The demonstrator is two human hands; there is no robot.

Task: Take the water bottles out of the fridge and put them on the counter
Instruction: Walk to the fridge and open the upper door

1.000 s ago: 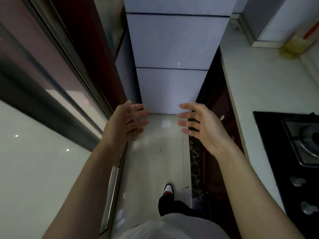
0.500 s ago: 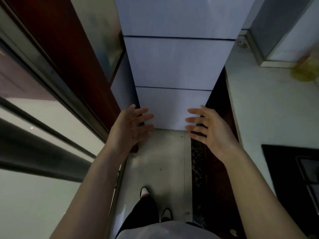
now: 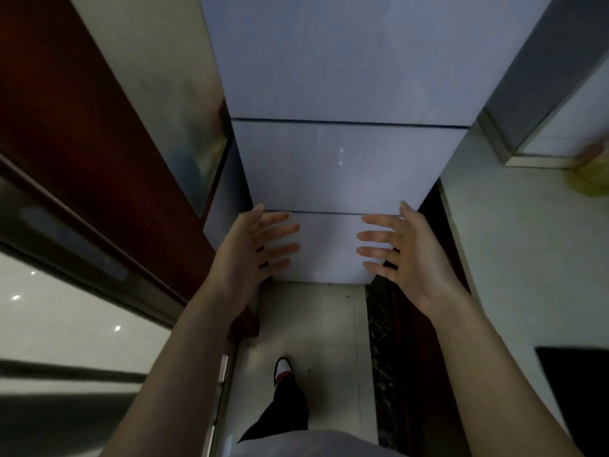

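No legible text, labels, brand marks or nos. anywhere in view. The fridge (image 3: 342,166) doors are plain pale panels w/ no badge readable (just a small glint of light), and the counter (image 3: 514,245) carries no sign or print that can be made out.

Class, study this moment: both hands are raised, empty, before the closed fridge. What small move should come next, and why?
Probably reach to the edge of a fridge door and pull it open. Every door is shut, no bottles show, and the left hand and right hand are open, holding nothing.
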